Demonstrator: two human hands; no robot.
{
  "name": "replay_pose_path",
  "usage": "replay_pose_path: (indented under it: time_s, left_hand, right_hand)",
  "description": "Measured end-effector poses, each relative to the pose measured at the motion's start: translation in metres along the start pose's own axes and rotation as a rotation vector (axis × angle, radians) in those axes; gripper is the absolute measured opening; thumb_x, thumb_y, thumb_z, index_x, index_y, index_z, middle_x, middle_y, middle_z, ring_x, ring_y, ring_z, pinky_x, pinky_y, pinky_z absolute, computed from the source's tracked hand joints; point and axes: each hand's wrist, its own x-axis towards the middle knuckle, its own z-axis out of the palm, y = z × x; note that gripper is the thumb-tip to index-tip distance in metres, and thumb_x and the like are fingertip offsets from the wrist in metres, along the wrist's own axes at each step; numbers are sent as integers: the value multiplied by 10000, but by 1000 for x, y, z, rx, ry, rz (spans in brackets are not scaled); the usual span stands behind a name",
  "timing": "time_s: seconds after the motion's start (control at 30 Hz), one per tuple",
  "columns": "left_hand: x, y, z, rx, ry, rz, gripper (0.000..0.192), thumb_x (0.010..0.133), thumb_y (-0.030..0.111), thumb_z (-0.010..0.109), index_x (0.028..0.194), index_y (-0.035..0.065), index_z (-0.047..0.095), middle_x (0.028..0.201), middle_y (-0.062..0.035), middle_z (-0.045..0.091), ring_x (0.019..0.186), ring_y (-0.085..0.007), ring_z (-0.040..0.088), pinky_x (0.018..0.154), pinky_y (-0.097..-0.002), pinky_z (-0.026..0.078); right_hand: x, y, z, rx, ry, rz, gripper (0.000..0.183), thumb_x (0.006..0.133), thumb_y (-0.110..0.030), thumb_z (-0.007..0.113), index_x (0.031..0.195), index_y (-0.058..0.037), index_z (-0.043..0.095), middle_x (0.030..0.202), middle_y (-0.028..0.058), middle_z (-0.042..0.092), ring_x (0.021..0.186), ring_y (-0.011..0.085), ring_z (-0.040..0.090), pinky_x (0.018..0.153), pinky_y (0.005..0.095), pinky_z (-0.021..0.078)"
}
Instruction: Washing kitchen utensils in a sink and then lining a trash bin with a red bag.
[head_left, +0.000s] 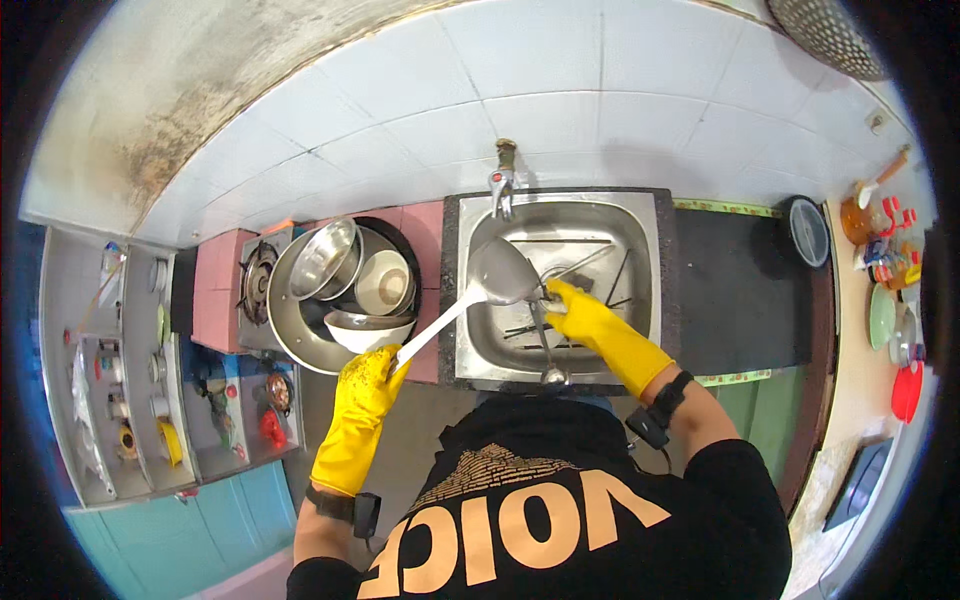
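My left hand (373, 382), in a yellow rubber glove with dark specks, grips the white handle of a wok spatula (506, 271). Its broad metal blade is raised over the left side of a stainless-steel sink (651, 225). At the blade's right edge, my right hand (581, 311), also in a yellow glove, has its fingers curled around a small grey thing (553, 306). The fingers partly hide that thing, so I cannot tell its kind. Below lie a metal ladle (555, 375) and several thin dark sticks (619, 279), perhaps chopsticks, on the sink floor.
A tap (502, 186) projects over the sink's back rim. At left, a large metal basin (289, 341) holds bowls (371, 330), beside a gas burner (259, 274). A dark counter (739, 292) at right bears a black container (807, 232). Shelves (142, 375) stand far left.
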Motion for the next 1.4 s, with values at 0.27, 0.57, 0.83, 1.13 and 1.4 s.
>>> replay_pose_path:
  time_s: [0.27,0.57,0.83,1.13,1.4]
  left_hand:
    - [-12,-11,1,3,24,-68,260,822,188,735,1063,105,683,859,-101,689,787,-343,657,689,-446,514]
    - [-22,-28,23,11,-34,-69,297,807,261,751,1072,141,692,846,-99,695,783,-344,663,691,-462,516]
    - [-3,-20,38,-19,-103,-31,249,836,314,720,1035,167,690,859,-96,702,801,-342,667,693,-478,514]
    - [2,-12,27,-79,-176,-72,253,826,280,741,1041,155,695,854,-109,691,832,-344,660,715,-462,509]
    - [10,-12,24,-73,-71,-155,272,842,321,741,957,78,703,848,-126,693,802,-340,664,723,-434,518]
  right_hand:
    - [-12,-13,33,-458,-391,162,651,837,-266,659,1432,-158,418,1212,282,630,1134,423,613,968,499,477]
    - [15,-9,-47,-672,-99,111,432,893,-283,677,1281,-118,582,1229,185,643,1122,382,621,919,469,501]
    - [-3,-108,-3,224,317,-483,292,897,-266,681,1112,-68,684,1082,196,668,1062,367,621,937,415,496]
    - [77,16,-6,-1,224,-144,277,847,-272,718,1005,-45,721,1001,193,703,967,375,651,891,432,517]
    - [14,-104,-23,239,347,-327,294,874,-219,711,1089,-19,694,1095,204,682,1020,362,661,923,396,508]
